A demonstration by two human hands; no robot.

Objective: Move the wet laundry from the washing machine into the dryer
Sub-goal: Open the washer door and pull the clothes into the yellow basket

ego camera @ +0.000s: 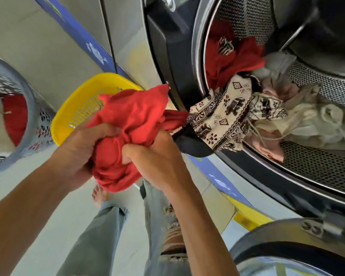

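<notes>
Both my hands clenched on the red garment (127, 124), bunched just outside the drum's mouth: left hand (84, 148) grasps its near-left fold, right hand (157, 158) its right side. A twisted tail of it runs rightward to the patterned cloth (221, 114) lying over the drum rim (199, 62). Rest of the load sits inside, right of my right hand. Yellow basket (68, 120) lies left, behind the bundle. My guess: pull leftward.

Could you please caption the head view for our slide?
Both hands grip a red garment at the open drum.
</notes>
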